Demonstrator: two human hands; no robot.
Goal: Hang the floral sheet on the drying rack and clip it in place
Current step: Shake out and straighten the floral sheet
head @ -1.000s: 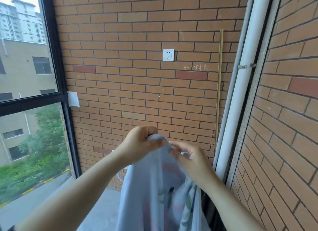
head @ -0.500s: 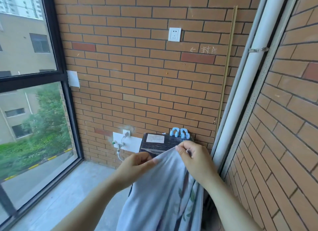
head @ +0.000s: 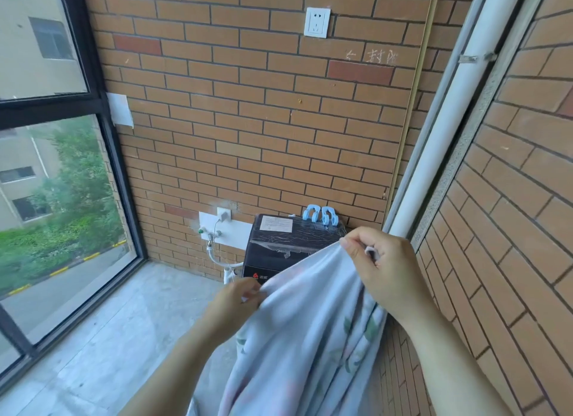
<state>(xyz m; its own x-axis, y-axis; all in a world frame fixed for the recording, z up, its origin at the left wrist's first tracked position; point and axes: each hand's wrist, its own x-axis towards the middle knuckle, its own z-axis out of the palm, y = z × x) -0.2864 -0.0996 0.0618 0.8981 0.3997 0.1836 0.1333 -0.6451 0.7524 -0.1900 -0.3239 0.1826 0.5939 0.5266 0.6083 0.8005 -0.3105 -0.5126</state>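
Two grips, both bare hands, hold one floral sheet (head: pixel 297 338) by its upper edge. The left grip (head: pixel 235 301) pinches the cloth between thumb and curled fingers at the low end of that edge. The right grip (head: pixel 387 270) is closed round a bunched corner, higher and further right. Between them the edge runs taut on a slant, rising from left to right. From there the sheet's long axis drops straight down in loose folds and out of the bottom of the view, pale blue with faint green leaves and pink patches.

Just behind the held edge stands one black box (head: pixel 279 245) wrapped in shiny film, against the brick wall (head: pixel 248 121). Two light-blue clips (head: pixel 321 217) sit side by side on its back edge, apart from both hands. One tap (head: pixel 210 236) is fixed to the wall left of the box, and one white socket (head: pixel 317 22) sits high on the wall. One white pipe (head: pixel 434 167) climbs the corner on the right, and a dark-framed window (head: pixel 93 74) fills the left.
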